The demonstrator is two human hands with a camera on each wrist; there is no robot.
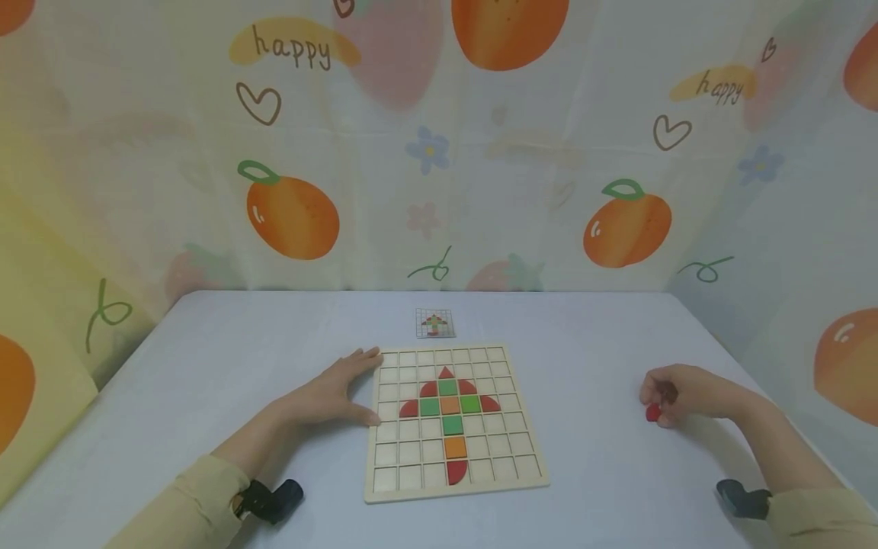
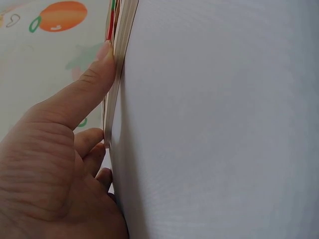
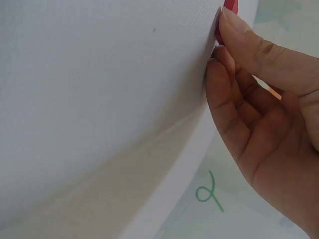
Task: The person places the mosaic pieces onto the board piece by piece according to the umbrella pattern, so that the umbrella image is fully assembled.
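Note:
A pale wooden grid board (image 1: 480, 450) lies on the table, with red, green and orange pieces forming a pointed shape in its squares. My left hand (image 1: 336, 389) touches the board's left side, thumb low on the edge and fingers at the top left corner. In the left wrist view the thumb (image 2: 89, 84) rests along the board's edge. Over at the right, my right hand (image 1: 693, 393) pinches a small red piece (image 1: 653, 412) between thumb and fingers, at the tabletop. The right wrist view shows only part of this red piece (image 3: 230, 6), so its full shape is hidden.
Behind the board lies a small pattern card (image 1: 435, 323) with a similar picture on a grid. The white table (image 1: 583, 328) ends at a curtain (image 1: 507, 213) printed with oranges, which hangs behind and at both sides. Each wrist wears a black device (image 1: 274, 501).

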